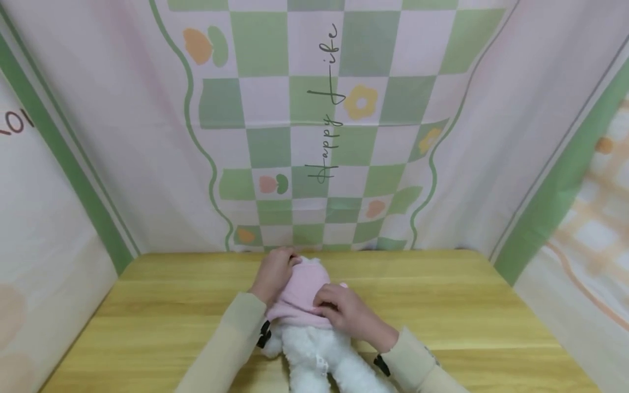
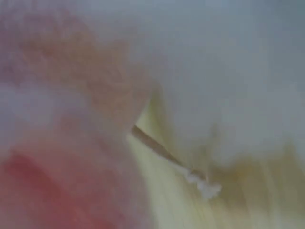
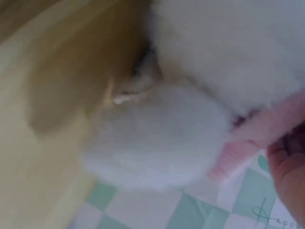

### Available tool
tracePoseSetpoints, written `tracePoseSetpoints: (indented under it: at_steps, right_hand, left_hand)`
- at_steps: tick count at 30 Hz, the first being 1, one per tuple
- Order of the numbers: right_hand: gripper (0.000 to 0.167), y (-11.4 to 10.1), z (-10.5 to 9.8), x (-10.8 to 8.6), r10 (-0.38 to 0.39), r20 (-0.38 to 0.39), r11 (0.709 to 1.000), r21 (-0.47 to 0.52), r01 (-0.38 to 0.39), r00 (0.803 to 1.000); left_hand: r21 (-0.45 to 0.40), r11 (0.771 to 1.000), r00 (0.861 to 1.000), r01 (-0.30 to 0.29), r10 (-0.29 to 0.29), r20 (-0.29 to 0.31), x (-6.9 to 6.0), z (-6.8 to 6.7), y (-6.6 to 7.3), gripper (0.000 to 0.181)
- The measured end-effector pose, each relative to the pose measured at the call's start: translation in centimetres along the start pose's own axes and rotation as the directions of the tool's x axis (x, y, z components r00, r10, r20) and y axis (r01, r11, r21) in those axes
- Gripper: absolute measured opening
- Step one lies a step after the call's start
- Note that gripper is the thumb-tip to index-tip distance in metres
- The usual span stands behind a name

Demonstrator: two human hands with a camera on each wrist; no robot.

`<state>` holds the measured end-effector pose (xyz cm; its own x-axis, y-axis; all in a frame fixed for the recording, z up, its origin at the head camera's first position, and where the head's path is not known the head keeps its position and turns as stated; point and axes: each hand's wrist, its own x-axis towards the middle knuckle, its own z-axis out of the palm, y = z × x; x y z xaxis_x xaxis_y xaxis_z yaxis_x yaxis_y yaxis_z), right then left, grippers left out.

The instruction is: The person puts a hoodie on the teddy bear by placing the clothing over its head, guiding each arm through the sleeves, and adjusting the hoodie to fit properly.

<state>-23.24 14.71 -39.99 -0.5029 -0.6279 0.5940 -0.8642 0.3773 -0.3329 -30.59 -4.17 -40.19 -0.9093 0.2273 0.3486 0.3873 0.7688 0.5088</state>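
Observation:
A white plush toy (image 1: 314, 349) lies on the wooden table, its legs toward me. Pink clothing (image 1: 304, 284) covers its upper part, the hem gathered above the white body. My left hand (image 1: 276, 273) grips the pink fabric near its far left edge; the fingertips are partly hidden. With thumb and fingers, my right hand (image 1: 344, 308) pinches the fabric at the right near the hem. In the right wrist view, the thumb of my right hand (image 3: 288, 174) shows beside the pink cloth (image 3: 238, 155) and a fluffy white limb (image 3: 157, 138). The left wrist view is badly blurred.
The yellow wooden table (image 1: 442, 305) extends on both sides of the toy. A printed curtain (image 1: 314, 109) with green checks hangs behind it, and more fabric walls stand at left and right. A thin cord (image 2: 159, 149) with a frayed pale end appears in the left wrist view.

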Motion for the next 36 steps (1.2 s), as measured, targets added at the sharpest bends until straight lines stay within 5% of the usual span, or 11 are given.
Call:
tracePoseSetpoints:
  at_steps: [2,5,11,18,27,32,36]
  right_hand:
    - [0.007,0.0,-0.2,0.3,0.146,0.001,0.989,0.016,-0.146,0.989]
    - [0.014,0.3,-0.2,1.0,0.326,0.008,0.944,-0.059,-0.325,0.945]
    - [0.018,1.3,0.6,2.3,0.433,-0.061,0.886,-0.154,-0.437,0.9]
    - [0.003,2.2,0.8,2.7,0.247,-0.162,0.912,-0.294,-0.286,0.955]
    - [0.007,0.9,0.0,2.0,0.07,-0.045,0.952,-0.296,-0.08,0.997]
    - [0.01,-0.1,-0.4,1.0,-0.098,0.006,0.954,-0.284,0.095,0.995]
    - [0.013,-0.6,-0.3,0.0,-0.251,-0.011,0.936,-0.257,0.24,0.968]
  left_hand:
    - [-0.001,1.0,1.0,-0.001,0.001,0.015,0.2,0.1,0.2,0.018]
    - [0.017,1.0,0.999,-0.009,0.008,0.032,0.5,0.1,0.5,0.019]
    - [0.068,0.997,0.998,-0.021,0.017,0.062,1.3,0.4,0.8,0.021]
    - [0.056,0.998,0.997,-0.026,0.021,0.079,1.5,0.2,1.2,0.02]
    - [0.031,0.999,0.995,0.01,-0.013,0.102,1.7,-0.4,1.7,0.018]
    - [0.032,0.999,0.995,0.027,-0.03,0.1,1.7,-0.3,1.4,0.017]
    - [0.0,0.999,0.996,0.045,-0.045,0.083,1.4,-0.1,0.5,0.016]
